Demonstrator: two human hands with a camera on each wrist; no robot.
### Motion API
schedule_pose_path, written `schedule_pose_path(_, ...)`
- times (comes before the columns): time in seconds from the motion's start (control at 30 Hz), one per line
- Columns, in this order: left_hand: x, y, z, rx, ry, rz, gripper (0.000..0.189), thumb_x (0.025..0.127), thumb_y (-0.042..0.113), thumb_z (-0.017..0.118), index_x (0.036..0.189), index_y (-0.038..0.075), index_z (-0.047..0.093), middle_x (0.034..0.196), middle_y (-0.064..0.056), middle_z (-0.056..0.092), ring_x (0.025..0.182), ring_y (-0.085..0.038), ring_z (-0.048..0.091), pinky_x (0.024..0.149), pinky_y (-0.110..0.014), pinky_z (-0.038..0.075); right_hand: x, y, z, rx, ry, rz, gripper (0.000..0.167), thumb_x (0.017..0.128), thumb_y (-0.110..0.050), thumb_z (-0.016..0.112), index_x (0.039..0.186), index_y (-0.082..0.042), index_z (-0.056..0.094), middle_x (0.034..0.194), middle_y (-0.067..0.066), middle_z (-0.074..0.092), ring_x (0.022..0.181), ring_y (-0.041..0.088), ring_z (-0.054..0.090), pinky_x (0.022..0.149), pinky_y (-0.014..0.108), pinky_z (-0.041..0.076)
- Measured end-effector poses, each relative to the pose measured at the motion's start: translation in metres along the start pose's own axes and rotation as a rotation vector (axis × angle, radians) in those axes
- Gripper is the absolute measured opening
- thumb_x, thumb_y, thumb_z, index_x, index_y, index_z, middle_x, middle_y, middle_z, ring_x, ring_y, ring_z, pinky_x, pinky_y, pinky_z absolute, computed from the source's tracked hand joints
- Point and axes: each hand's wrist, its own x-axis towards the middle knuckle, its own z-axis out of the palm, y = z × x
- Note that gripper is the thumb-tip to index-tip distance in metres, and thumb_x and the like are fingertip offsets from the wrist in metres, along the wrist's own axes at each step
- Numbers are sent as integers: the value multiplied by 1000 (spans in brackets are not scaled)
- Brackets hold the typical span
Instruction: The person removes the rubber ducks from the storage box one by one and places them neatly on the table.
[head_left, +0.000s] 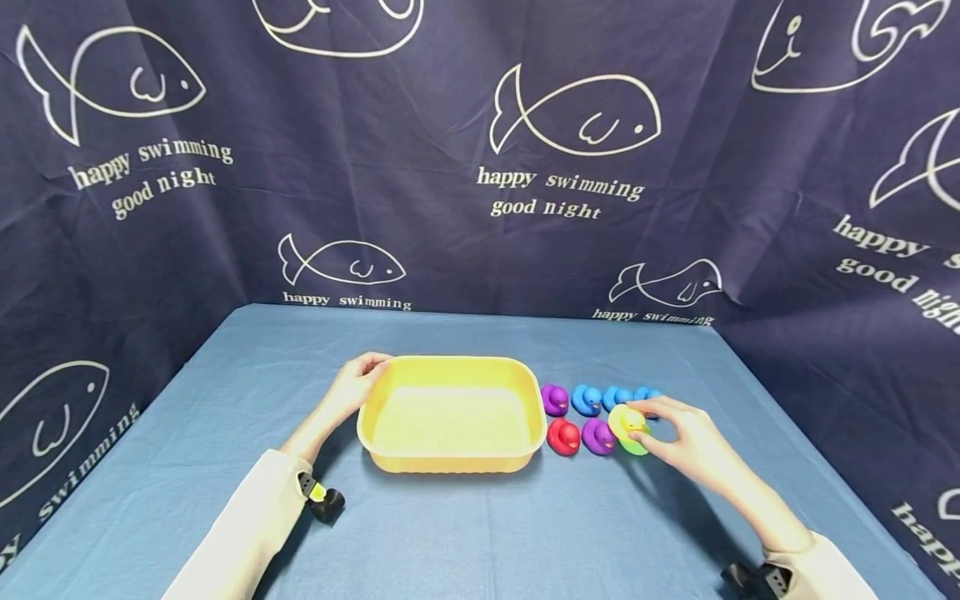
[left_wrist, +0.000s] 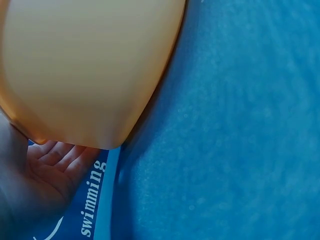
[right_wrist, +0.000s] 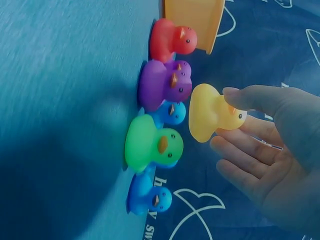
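Note:
My right hand (head_left: pixel 686 433) pinches a yellow rubber duck (right_wrist: pixel 214 114) between thumb and fingers, held up above the other ducks. Just under it in the head view a green duck (right_wrist: pixel 150 144) shows partly. To its left in the front row sit a purple duck (head_left: pixel 597 436) and a red duck (head_left: pixel 563 436). My left hand (head_left: pixel 352 385) grips the far left corner of a yellow plastic tub (head_left: pixel 450 462), fingers behind its outer wall in the left wrist view. Bare floor shows inside the tub.
Behind the front ducks stand another purple duck (head_left: pixel 554 400) and several blue ducks (head_left: pixel 586 400), the rightmost partly covered by my right hand. A blue cloth (head_left: pixel 450 533) covers the table. Dark blue fish-print curtains (head_left: pixel 442 183) close off the back and sides.

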Motion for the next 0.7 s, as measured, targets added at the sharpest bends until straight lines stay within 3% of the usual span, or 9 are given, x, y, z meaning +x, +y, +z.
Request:
schedule_pose_path(0.23, 1, -1, 0, 3, 6, 1, 28, 97, 18, 49, 113, 0, 63, 102, -16, 67, 83, -15, 58, 72, -24, 46, -6, 12, -1, -13, 18, -1, 44, 62, -7, 84, 103, -7, 69, 89, -3, 67, 79, 16, 59, 79, 5, 36)
schedule_pose_path(0.7, 1, -2, 0, 9, -3, 3, 29, 98, 17, 48, 114, -2, 62, 103, -17, 66, 86, -19, 59, 74, -25, 47, -15, 21, -9, -39, 50, 23, 45, 61, -6, 84, 104, -8, 69, 92, -1, 69, 83, 15, 61, 81, 4, 34)
